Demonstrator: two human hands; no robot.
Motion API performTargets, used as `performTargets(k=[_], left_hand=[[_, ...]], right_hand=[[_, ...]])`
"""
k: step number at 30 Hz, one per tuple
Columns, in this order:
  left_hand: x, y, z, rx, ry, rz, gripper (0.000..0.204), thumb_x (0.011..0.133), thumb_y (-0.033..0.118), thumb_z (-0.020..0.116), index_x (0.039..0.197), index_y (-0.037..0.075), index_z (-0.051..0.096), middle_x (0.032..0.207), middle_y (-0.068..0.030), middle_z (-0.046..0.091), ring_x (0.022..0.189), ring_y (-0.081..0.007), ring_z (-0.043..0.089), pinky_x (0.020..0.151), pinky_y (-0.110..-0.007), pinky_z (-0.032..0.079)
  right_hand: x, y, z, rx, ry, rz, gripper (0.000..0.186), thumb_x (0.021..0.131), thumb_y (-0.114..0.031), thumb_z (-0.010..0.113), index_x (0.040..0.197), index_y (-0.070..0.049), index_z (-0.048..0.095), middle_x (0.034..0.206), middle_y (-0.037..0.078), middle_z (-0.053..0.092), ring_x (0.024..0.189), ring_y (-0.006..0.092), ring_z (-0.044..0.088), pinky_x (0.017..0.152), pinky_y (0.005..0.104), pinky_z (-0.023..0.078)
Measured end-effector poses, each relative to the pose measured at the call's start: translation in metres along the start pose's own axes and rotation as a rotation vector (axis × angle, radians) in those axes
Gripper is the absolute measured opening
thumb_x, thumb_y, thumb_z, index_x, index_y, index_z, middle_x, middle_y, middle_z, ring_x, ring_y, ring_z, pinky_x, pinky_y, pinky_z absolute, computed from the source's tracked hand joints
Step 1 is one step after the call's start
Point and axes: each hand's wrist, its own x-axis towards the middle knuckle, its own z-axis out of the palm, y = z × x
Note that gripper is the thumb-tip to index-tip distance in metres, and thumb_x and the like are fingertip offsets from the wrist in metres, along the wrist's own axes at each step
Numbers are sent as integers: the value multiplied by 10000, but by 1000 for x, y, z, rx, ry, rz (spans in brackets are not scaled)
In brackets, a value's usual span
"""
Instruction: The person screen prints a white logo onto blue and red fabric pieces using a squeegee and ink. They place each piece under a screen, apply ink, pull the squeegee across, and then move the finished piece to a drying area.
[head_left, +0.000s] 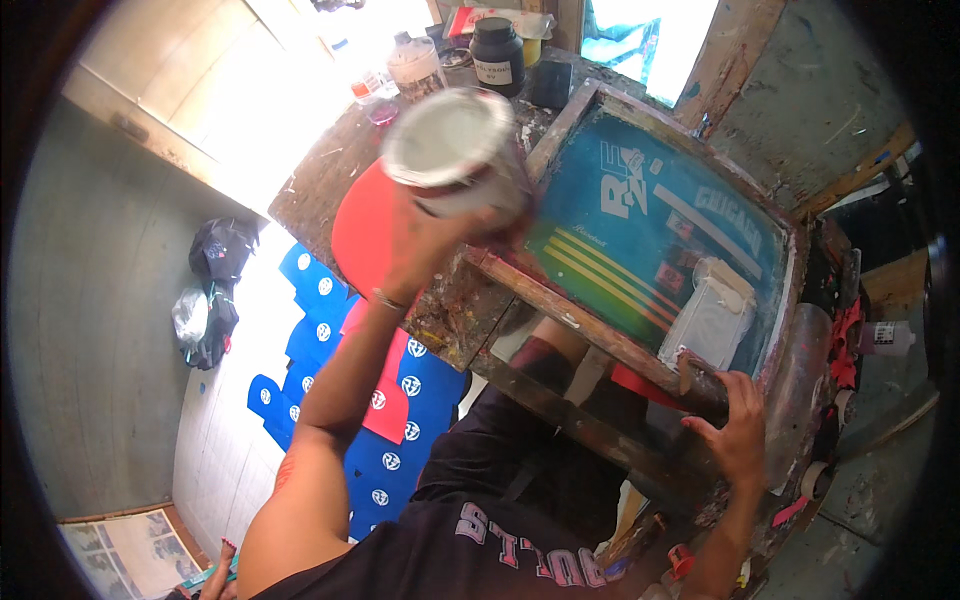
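Note:
My left hand (430,240) grips a paint can (450,140) with a pale, ink-smeared rim and lifts it beside the screen's left edge; motion blurs both. A wooden-framed printing screen (600,335) lies tilted on the bench, its mesh blue-green with stencilled stripes and lettering. Thick whitish ink (725,280) sits on the mesh near its right side, over a pale rectangular patch (700,325). At the screen's near right corner, my right hand (740,425) closes on the frame edge, fingers on top and thumb on the near side.
A round red piece (365,230) lies left of the screen. Behind stand a black jar (495,60) and a clear tub (415,65). Blue printed pieces (385,460) and red ones (380,400) cover a surface at lower left. A bottle (885,338) sits far right.

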Motion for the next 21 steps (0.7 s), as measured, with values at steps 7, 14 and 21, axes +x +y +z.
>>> performTargets(k=[7,14,21], left_hand=[[75,-97,-146,205,401,193,692,768,167,889,1350,-30,571,1281,-146,660,1179,-251,637,1006,-401,514],[110,-228,-252,697,343,191,509,933,288,722,1369,43,629,1370,-94,641,1259,-256,606,1065,-423,481],[132,-240,-239,278,442,-205,666,923,416,768,1387,-27,589,1377,-199,619,1236,-288,623,1014,-414,520]], right_hand=[[-3,30,27,-119,19,-49,449,812,-71,766,1234,-7,625,1214,217,636,1162,415,596,1027,498,453],[78,57,22,-127,18,-65,359,856,-109,725,1168,7,589,1119,253,661,1064,445,637,927,516,513],[129,101,-9,78,3,26,370,802,-41,734,1144,-2,598,1079,256,681,1074,462,638,899,501,505]])
